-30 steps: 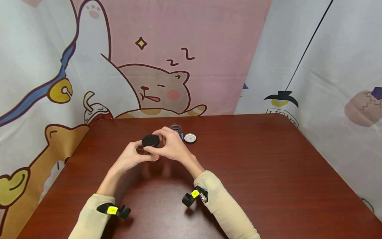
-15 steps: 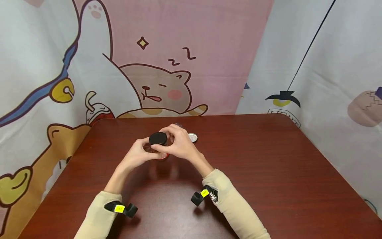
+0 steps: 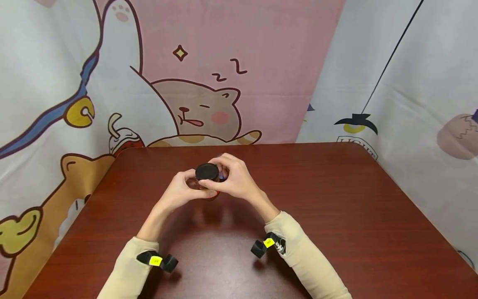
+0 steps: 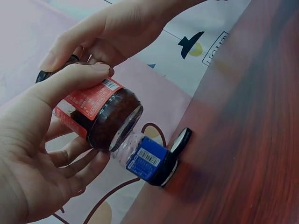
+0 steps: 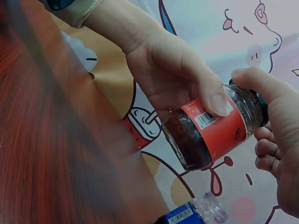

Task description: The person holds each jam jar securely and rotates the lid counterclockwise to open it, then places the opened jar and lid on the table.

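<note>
My left hand (image 3: 175, 193) grips a glass jar (image 5: 222, 135) with a red label and dark contents, its thumb lying across the label. On top of this jar is a black lid (image 3: 206, 171), which my right hand (image 3: 240, 180) holds by its edge between thumb and fingers. The jar is upright, close over the table in the head view. Behind it stands a second glass jar (image 4: 148, 159) with a blue label and an uncovered mouth. Beside that one lies its loose black-rimmed lid (image 4: 181, 142), hidden behind my right hand in the head view.
The brown wooden table (image 3: 317, 216) reaches back to a cartoon-printed cloth (image 3: 276, 83). Both sleeves carry a strapped black wrist camera, one on the left (image 3: 164, 262) and one on the right (image 3: 263, 246), held low over the tabletop.
Both hands have shifted right with the red-labelled jar and its lid. My right hand now covers the loose lid and most of the blue-labelled jar in the head view.
</note>
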`<action>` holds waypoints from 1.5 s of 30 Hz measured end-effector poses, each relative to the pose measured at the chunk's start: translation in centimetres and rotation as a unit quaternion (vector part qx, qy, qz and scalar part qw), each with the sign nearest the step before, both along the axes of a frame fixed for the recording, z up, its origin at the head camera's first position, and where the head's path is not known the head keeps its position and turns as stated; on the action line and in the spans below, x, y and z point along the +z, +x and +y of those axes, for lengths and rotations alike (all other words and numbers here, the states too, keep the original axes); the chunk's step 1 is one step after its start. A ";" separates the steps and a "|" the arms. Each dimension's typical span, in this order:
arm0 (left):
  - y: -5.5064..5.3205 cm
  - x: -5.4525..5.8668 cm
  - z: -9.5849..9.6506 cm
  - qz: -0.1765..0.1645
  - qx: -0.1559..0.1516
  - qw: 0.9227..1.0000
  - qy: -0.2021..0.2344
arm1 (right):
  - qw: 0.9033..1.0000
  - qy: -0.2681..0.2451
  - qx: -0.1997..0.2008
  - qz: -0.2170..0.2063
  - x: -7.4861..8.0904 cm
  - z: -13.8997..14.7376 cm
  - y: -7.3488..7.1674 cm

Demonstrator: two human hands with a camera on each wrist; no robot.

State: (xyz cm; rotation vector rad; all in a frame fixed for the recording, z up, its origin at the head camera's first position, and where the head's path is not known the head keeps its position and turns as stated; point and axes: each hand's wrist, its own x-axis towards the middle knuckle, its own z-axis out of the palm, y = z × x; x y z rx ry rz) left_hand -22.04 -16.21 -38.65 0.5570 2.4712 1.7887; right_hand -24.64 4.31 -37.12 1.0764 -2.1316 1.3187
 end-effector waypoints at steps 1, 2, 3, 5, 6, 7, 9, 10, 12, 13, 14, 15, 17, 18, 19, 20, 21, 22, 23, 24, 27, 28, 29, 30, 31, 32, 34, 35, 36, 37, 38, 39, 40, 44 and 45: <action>0.0 0.0 0.2 0.003 0.000 1.000 0.000 | 1.000 -0.001 0.001 0.003 0.1 0.2 0.0; 0.0 0.1 0.3 0.006 0.000 1.000 -0.001 | 1.000 -0.001 0.002 0.005 0.1 0.3 0.0; -0.1 0.1 0.5 0.008 -0.001 1.000 0.000 | 1.000 -0.001 0.003 0.007 0.1 0.5 0.0; 0.0 0.1 0.8 0.013 -0.001 1.000 0.001 | 1.000 -0.001 0.003 0.011 0.2 0.8 0.0; 0.0 0.1 0.9 0.017 0.000 1.000 0.001 | 1.000 -0.001 0.002 0.013 0.2 0.9 0.0; 0.0 0.1 1.1 0.020 0.000 1.000 0.001 | 1.000 -0.002 0.002 0.014 0.2 1.1 0.0; 0.0 0.2 1.4 0.028 0.001 1.000 0.002 | 1.000 -0.002 0.001 0.014 0.2 1.3 0.0; 0.0 0.2 1.5 0.032 0.003 0.999 0.003 | 1.000 -0.002 0.001 0.013 0.2 1.4 0.0; 0.0 0.2 1.8 0.040 0.004 0.999 0.004 | 1.000 -0.003 0.002 0.011 0.1 1.7 0.1; 0.0 0.2 1.9 0.044 0.005 0.999 0.005 | 1.000 -0.004 0.003 0.009 0.1 1.8 0.1; 0.0 0.2 2.0 0.047 0.006 0.999 0.005 | 1.000 -0.006 0.003 0.006 0.1 1.9 0.1; 0.0 0.2 2.2 0.049 0.007 0.999 0.006 | 1.000 -0.008 0.004 0.004 0.2 2.0 0.2; 0.0 0.3 2.5 0.055 0.011 0.998 0.006 | 1.000 -0.015 0.005 -0.001 0.2 2.2 0.2; -0.1 0.3 2.7 0.056 0.013 0.998 0.006 | 1.000 -0.018 0.006 -0.004 0.3 2.3 0.3; -0.1 0.4 2.9 0.058 0.016 0.998 0.006 | 1.000 -0.020 0.006 -0.007 0.3 2.4 0.3; -0.1 0.4 3.1 0.060 0.018 0.998 0.006 | 1.000 -0.022 0.006 -0.009 0.3 2.5 0.3; -0.1 0.5 3.2 0.061 0.020 0.998 0.007 | 1.000 -0.024 0.006 -0.011 0.3 2.6 0.3; 0.0 0.6 3.4 0.064 0.022 0.998 0.006 | 1.000 -0.026 0.006 -0.014 0.3 2.8 0.4; -0.1 0.6 3.6 0.066 0.023 0.998 0.006 | 1.000 -0.027 0.005 -0.015 0.4 2.9 0.4; -0.1 0.6 3.7 0.070 0.025 0.997 0.004 | 0.999 -0.029 0.005 -0.018 0.3 3.0 0.4; 0.0 0.7 4.2 0.078 0.026 0.997 0.002 | 0.999 -0.031 0.003 -0.022 0.3 3.5 0.5; 0.0 0.7 4.4 0.080 0.026 0.996 0.002 | 0.999 -0.031 0.003 -0.023 0.3 3.6 0.6; 0.0 0.7 4.5 0.081 0.026 0.996 0.001 | 0.999 -0.032 0.003 -0.023 0.3 3.8 0.6; 0.0 0.8 4.7 0.082 0.025 0.996 0.001 | 0.999 -0.031 0.004 -0.023 0.3 3.9 0.7; 0.0 0.8 4.8 0.082 0.024 0.996 0.002 | 0.999 -0.031 0.004 -0.022 0.4 4.1 0.7; -0.1 0.8 4.9 0.083 0.023 0.996 0.002 | 0.999 -0.030 0.006 -0.022 0.4 4.2 0.7; -0.1 0.8 5.2 0.087 0.019 0.996 0.003 | 0.999 -0.030 0.007 -0.021 0.4 4.5 0.8; -0.1 0.8 5.3 0.090 0.016 0.996 0.004 | 0.999 -0.029 0.007 -0.020 0.4 4.7 0.8; -0.1 0.9 5.5 0.092 0.013 0.996 0.006 | 0.999 -0.029 0.007 -0.020 0.4 4.9 0.9; -0.1 0.9 5.6 0.094 0.011 0.995 0.006 | 0.999 -0.028 0.007 -0.019 0.5 5.0 0.9; -0.2 0.9 5.8 0.098 0.009 0.995 0.006 | 0.999 -0.027 0.006 -0.018 0.5 5.2 0.9; -0.2 0.9 5.9 0.101 0.007 0.995 0.006 | 1.000 -0.027 0.005 -0.016 0.5 5.3 0.9; -0.2 1.0 6.1 0.104 0.006 0.995 0.004 | 1.000 -0.026 0.004 -0.014 0.5 5.5 1.0; -0.3 1.1 6.7 0.116 0.006 0.993 -0.008 | 1.000 -0.025 0.000 -0.004 0.6 6.2 0.9; -0.3 1.2 6.8 0.118 0.006 0.993 -0.011 | 1.000 -0.025 -0.001 -0.002 0.6 6.4 0.9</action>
